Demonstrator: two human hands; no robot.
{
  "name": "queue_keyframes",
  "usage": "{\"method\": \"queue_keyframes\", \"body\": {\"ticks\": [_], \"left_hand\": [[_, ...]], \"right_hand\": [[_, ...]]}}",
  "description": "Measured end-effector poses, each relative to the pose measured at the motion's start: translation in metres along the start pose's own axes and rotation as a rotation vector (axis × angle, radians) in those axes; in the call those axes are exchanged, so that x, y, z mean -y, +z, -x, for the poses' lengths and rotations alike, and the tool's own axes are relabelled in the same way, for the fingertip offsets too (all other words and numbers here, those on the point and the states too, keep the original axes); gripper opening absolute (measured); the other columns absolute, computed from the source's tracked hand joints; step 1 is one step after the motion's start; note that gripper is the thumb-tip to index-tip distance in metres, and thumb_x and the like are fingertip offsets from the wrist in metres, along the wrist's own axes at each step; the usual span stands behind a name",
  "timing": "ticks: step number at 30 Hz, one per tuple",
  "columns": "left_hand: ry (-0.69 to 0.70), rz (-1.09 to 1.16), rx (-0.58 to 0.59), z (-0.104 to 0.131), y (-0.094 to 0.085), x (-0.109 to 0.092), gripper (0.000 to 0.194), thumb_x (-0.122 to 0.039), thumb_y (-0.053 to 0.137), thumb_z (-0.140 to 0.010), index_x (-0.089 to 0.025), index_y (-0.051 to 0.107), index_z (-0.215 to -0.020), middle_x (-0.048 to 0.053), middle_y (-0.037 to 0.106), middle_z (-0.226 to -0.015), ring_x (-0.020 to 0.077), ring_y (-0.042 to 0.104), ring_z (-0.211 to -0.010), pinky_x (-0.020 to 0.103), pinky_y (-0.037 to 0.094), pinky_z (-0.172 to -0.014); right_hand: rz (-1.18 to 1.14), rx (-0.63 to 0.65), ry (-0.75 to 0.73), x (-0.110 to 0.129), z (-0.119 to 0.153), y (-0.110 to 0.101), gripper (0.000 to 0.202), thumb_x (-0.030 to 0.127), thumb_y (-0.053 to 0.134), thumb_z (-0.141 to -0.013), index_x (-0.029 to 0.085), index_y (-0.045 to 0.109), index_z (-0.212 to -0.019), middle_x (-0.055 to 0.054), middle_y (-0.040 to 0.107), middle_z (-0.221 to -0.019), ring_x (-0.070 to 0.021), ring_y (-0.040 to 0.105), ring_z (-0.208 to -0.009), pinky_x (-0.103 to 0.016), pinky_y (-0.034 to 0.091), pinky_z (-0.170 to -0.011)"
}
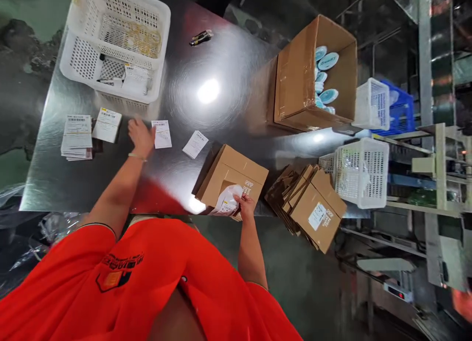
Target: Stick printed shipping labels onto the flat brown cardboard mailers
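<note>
The steel surface (236, 105) carried everything within reach, the tall open carton (297, 85) standing toward its right side and the white basket (68, 65) at its far left corner. A fanned pile of folded cartons (302, 210) overhung the near edge; just left of it lay the squarer carton stack (239, 166), whose flat top gave the steadier support. Of the hands, the right hand (246, 204) pinched a white labelled sheet (225, 201) by its right side, over the stack's near edge. A light grip at the margin suited that sheet, which looked thin and apt to curl; keeping it level and its print uncovered seemed wise. The left hand (142, 137) was loosely spread, thumb at the edge of a small label card (162, 134); whether it pressed there, I could not tell. A low, flat touch seemed best, so that the neighbouring label stack (106, 125) stayed square.
</note>
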State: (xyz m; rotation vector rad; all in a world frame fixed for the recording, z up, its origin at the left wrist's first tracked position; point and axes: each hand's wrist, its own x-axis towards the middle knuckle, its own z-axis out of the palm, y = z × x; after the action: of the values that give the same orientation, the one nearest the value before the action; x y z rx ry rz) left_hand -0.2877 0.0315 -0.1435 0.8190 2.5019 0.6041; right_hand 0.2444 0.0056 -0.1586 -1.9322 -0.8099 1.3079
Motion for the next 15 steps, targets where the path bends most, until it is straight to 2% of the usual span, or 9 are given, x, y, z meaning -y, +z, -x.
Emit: {"method": "queue_keyframes", "body": {"ticks": [1,3,5,6,8,11,12,14,15], "left_hand": [[-0.021,-0.035,0.062,0.011,0.016,-0.017,0.103,-0.04,0.084,-0.107,0.004,0.029,-0.182,0.04,0.042,-0.176,0.0514,0.043,-0.165,0.064,0.038,-0.135],[0.002,-0.117,0.14,0.027,0.043,-0.041,0.105,-0.04,0.088,-0.102,-0.004,0.034,-0.184,0.041,0.035,-0.182,0.0549,0.04,-0.168,0.067,0.04,-0.133],[0.035,-0.185,0.155,0.03,0.056,-0.045,0.098,-0.033,0.086,-0.1,-0.012,0.04,-0.184,0.038,0.031,-0.187,0.0554,0.039,-0.169,0.071,0.041,-0.131],[0.039,-0.207,0.147,0.027,0.055,-0.04,0.097,-0.03,0.087,-0.098,-0.014,0.042,-0.183,0.037,0.031,-0.188,0.0553,0.04,-0.169,0.072,0.042,-0.13],[-0.001,-0.231,0.098,0.015,0.043,-0.021,0.099,-0.028,0.089,-0.095,-0.013,0.044,-0.181,0.037,0.031,-0.187,0.0557,0.041,-0.167,0.074,0.041,-0.129],[-0.087,-0.225,-0.059,0.001,0.014,0.008,0.095,-0.02,0.084,-0.098,-0.003,0.038,-0.179,0.039,0.022,-0.19,0.0547,0.03,-0.172,0.077,0.029,-0.135],[-0.062,-0.197,-0.107,0.004,0.007,0.013,0.093,-0.018,0.081,-0.1,-0.002,0.035,-0.179,0.038,0.022,-0.19,0.053,0.027,-0.174,0.078,0.025,-0.137],[0.095,-0.063,-0.098,0.026,0.004,0.01,0.086,-0.016,0.077,-0.104,-0.002,0.035,-0.178,0.034,0.045,-0.18,0.046,0.038,-0.169,0.071,0.029,-0.138],[0.196,0.042,-0.022,0.046,0.009,0.004,0.081,-0.018,0.075,-0.106,-0.004,0.038,-0.176,0.029,0.061,-0.166,0.0418,0.052,-0.161,0.065,0.037,-0.135]], "right_hand": [[-0.016,-0.011,0.027,-0.001,-0.001,0.0,0.06,0.037,0.109,-0.027,0.024,0.064,-0.065,0.001,0.075,-0.065,-0.0163,0.063,-0.056,-0.031,0.057,-0.053],[-0.033,-0.019,0.035,-0.002,-0.002,0.0,0.062,0.037,0.109,-0.023,0.024,0.063,-0.063,0.001,0.075,-0.065,-0.0155,0.063,-0.057,-0.031,0.058,-0.055],[-0.035,-0.014,0.025,-0.003,-0.002,0.0,0.062,0.038,0.108,-0.022,0.024,0.064,-0.063,0.002,0.075,-0.065,-0.0151,0.062,-0.057,-0.031,0.059,-0.056],[-0.033,-0.004,0.016,-0.003,-0.002,0.001,0.062,0.039,0.108,-0.023,0.025,0.064,-0.065,0.002,0.075,-0.065,-0.0151,0.062,-0.056,-0.032,0.059,-0.056],[-0.028,0.031,-0.008,-0.003,0.0,0.002,0.06,0.041,0.107,-0.028,0.025,0.066,-0.068,0.002,0.075,-0.065,-0.0155,0.061,-0.056,-0.033,0.058,-0.056],[-0.033,0.072,-0.025,-0.002,0.005,0.005,0.054,0.041,0.106,-0.041,0.025,0.067,-0.075,0.001,0.076,-0.069,-0.0176,0.065,-0.06,-0.034,0.06,-0.06],[-0.041,0.07,-0.025,-0.001,0.007,0.006,0.051,0.04,0.105,-0.047,0.025,0.067,-0.077,0.0,0.076,-0.071,-0.0184,0.066,-0.062,-0.034,0.061,-0.063],[-0.065,0.049,-0.029,0.001,0.013,0.009,0.048,0.037,0.102,-0.057,0.026,0.064,-0.083,0.0,0.076,-0.074,-0.0195,0.07,-0.068,-0.034,0.063,-0.069],[-0.084,0.034,-0.039,0.003,0.016,0.01,0.049,0.036,0.102,-0.061,0.028,0.061,-0.088,0.002,0.076,-0.075,-0.0195,0.072,-0.071,-0.033,0.064,-0.07]]}}
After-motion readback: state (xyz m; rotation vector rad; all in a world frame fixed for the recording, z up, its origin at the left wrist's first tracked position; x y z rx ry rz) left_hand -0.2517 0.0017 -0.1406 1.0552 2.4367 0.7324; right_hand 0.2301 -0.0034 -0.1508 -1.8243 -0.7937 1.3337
